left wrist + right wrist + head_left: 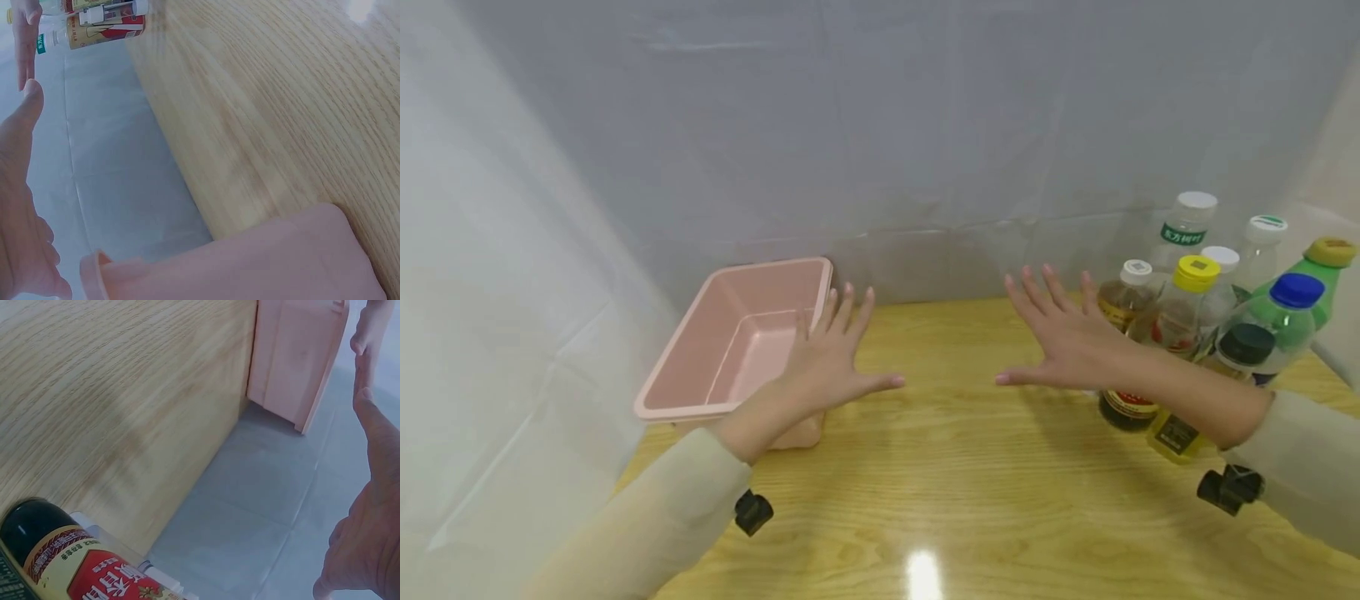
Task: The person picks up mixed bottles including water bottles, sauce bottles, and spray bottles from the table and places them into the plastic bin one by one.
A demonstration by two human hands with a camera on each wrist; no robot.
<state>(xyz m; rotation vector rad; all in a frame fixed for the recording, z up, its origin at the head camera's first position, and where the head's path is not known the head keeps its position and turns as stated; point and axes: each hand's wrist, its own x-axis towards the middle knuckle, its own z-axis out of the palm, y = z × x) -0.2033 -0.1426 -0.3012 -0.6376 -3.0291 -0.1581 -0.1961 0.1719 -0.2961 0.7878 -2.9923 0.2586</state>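
Observation:
Both hands are held out over the wooden table with fingers spread and nothing in them. My left hand [827, 358] overlaps the right side of a pink plastic basin [700, 342] in the head view. My right hand [1067, 342] is at the left edge of a group of bottles, its forearm crossing in front of some. Among them are a yellow-capped bottle [1195, 275], a white-capped dark sauce bottle [1127, 292], a black-capped oil bottle [1246, 343] and a blue-capped bottle [1296, 292]. In the right wrist view, a dark bottle with a red label [106, 575] lies close below the hand.
Behind the bottles stand a clear bottle with a green band [1183, 229], another white-capped clear bottle [1262, 242] and a green bottle with a yellowish cap [1330, 258]. A grey sheet [925, 125] hangs along the table's back edge. Wooden tabletop [947, 433] lies between basin and bottles.

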